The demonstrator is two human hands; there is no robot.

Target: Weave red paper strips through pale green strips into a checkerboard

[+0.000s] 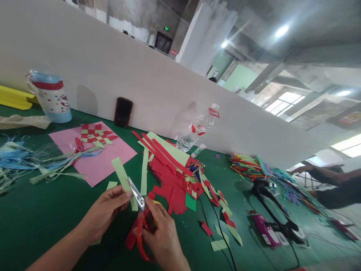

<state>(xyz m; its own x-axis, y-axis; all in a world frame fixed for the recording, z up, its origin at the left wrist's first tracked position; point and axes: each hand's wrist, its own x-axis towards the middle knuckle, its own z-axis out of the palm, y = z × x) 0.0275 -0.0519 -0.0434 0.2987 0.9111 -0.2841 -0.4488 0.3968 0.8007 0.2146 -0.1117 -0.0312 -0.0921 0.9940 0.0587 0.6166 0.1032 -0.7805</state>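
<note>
My left hand (108, 208) pinches a pale green paper strip (120, 174) between thumb and fingers, its upper end pointing up and left. My right hand (162, 227) is closed round the red and yellow handles of a pair of scissors (138, 195). The silver blades lie against the right edge of the strip; whether they have cut into it I cannot tell. Beyond my hands, red paper pieces (163, 169) are heaped with pale green strips. On a pink sheet (113, 153) rests a woven red and green paper piece (96, 134).
A phone (123, 112), a cup (53, 98) and a plastic bottle (197, 130) stand along the partition. Blue and pale threads (17, 154) lie at left. At right are pipe cleaners (248, 165), a black stand (275, 210) and a purple box (265, 229). A black cable (221, 233) crosses the table.
</note>
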